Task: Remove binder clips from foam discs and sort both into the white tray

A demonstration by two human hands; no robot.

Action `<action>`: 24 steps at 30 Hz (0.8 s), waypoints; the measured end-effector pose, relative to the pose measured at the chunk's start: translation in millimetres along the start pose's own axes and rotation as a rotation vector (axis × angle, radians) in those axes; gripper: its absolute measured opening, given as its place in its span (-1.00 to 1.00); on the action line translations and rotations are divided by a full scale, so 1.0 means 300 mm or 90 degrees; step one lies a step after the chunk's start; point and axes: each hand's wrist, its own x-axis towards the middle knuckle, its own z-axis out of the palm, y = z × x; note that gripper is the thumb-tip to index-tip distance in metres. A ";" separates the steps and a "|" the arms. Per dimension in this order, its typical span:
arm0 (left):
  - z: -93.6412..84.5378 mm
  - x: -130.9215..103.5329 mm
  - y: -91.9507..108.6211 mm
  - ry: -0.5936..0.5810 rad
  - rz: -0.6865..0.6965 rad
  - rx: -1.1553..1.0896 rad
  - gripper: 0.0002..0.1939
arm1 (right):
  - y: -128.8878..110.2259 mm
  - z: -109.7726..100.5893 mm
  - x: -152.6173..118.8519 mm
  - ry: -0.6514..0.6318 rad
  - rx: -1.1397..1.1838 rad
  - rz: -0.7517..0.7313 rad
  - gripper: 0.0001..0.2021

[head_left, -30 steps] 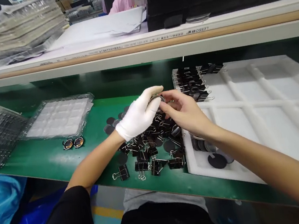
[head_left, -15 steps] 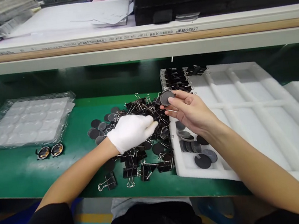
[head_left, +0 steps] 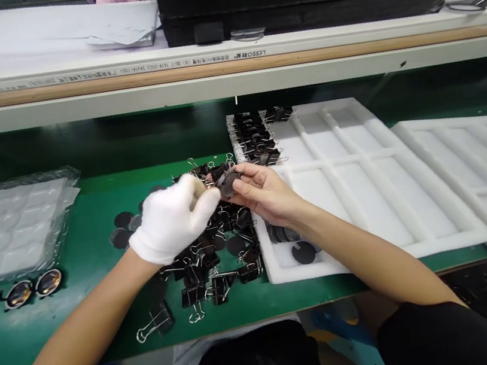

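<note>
a dark round disc (head_left: 231, 183) is held above piled black binder clips (head_left: 193, 274), just left of a white tray (head_left: 278, 273), flat face toward the near side, its oval outline slanting from near left to far right. the bare right hand (head_left: 267, 194), angled in from the near right, pinches it between thumb and fingers. the gloved left hand (head_left: 176, 216) curls in beside it; its hold cannot be told.

Right hand (head_left: 269, 196) pinches dark disc (head_left: 229, 183) beside gloved left hand (head_left: 174, 219); binder clips (head_left: 203, 265) below, white tray (head_left: 349, 159) rightward.
</note>
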 end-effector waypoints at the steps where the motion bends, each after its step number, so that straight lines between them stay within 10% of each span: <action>1: -0.010 0.005 -0.003 -0.005 -0.041 0.010 -0.57 | -0.004 -0.004 0.000 -0.005 -0.010 -0.009 -0.57; 12: -0.062 0.023 0.037 -0.230 -0.158 -0.170 -0.53 | -0.009 -0.019 0.006 -0.089 -0.025 -0.058 -0.68; 24: -0.050 0.026 -0.005 -0.262 -0.130 -0.267 -0.56 | -0.033 -0.040 0.030 0.150 0.027 -0.056 -0.62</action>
